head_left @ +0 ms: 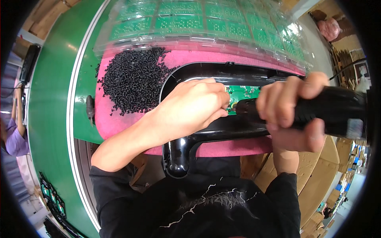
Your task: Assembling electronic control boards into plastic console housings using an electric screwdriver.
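Observation:
A black plastic housing (177,156), shaped with a short stem at its near left, lies on a pink mat (222,148). Inside it sits a green circuit board (244,93), partly covered by my hands. My left hand (198,101) is closed at the board's left end, fingertips pinched together; whatever they grip is hidden. Wrapped around a black electric screwdriver (343,109) is my right hand (291,109), slightly smeared by motion. The screwdriver lies nearly level, its tip end pointing left over the board near my left fingertips. A heap of small black screws (133,81) lies left of the housing.
Clear plastic trays (202,23) with several green circuit boards stand behind the mat. A small dark object (90,107) rests on the green table (51,91) at the mat's left edge. Cardboard (309,174) stands at the near right. Another person's purple sleeve (16,141) shows far left.

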Available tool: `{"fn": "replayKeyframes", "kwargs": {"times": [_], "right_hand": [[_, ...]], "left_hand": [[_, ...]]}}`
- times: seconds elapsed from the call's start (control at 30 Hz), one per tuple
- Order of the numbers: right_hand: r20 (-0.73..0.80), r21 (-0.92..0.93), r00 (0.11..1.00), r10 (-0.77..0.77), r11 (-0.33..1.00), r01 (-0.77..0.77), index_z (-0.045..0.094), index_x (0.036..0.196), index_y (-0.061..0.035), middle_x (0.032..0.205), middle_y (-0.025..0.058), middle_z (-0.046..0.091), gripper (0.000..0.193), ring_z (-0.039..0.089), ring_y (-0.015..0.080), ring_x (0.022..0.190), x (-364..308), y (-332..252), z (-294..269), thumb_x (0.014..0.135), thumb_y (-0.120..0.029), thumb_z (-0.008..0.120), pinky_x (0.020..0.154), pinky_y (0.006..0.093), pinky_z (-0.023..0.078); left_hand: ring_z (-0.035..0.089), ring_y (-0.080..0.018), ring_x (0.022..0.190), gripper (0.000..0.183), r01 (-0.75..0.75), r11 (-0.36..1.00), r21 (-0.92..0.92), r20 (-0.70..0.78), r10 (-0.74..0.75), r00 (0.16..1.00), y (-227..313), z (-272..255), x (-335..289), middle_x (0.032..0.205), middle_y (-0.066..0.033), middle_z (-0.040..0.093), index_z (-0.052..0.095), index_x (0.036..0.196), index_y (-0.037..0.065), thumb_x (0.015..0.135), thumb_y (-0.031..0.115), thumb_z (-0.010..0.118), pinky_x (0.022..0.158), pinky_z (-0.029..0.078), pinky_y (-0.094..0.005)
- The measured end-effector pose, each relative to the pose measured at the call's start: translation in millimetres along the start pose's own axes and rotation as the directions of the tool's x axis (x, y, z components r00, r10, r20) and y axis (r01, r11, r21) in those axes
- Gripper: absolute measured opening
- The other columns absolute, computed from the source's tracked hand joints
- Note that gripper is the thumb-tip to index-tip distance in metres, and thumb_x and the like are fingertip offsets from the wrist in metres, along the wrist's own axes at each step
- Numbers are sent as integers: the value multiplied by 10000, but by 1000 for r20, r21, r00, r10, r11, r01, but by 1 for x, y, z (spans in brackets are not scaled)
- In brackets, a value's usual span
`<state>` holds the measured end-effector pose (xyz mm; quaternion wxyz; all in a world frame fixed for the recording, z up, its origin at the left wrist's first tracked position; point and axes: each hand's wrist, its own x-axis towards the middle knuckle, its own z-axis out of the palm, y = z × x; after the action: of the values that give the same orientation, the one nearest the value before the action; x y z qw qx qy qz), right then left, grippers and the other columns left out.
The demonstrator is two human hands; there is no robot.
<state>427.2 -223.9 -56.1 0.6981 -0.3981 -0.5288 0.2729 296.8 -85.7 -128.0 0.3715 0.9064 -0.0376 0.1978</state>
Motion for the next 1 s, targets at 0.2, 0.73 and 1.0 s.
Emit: {"fn": "replayKeyframes", "kwargs": {"times": [0.2,0.73,1.0], "right_hand": [[-3,204,983,-182,962,179,484,1138,-129,684,-52,526,392,485,49,484,3,-8,-16,895,-393,640,513,217,411],[20,-55,995,-98,994,98,471,1171,-91,662,-10,493,436,440,91,477,-9,-24,-74,893,-399,607,499,265,391],[-175,-204,985,3,978,-40,459,1119,-92,636,-6,457,406,408,98,460,-20,-15,-79,874,-383,602,479,274,372]], "left_hand": [[633,-329,825,163,-167,975,-148,-112,151,982,3,1,11,860,-138,631,618,885,-30,824,75,727,731,523,-405],[539,-248,1135,1180,-101,974,-200,-163,69,984,6,7,18,1205,-137,555,299,1399,-12,592,692,793,1022,394,-398],[377,-231,851,562,-183,983,-20,-165,177,970,-3,6,9,948,-143,416,292,1056,57,757,196,747,866,298,-425]]}}
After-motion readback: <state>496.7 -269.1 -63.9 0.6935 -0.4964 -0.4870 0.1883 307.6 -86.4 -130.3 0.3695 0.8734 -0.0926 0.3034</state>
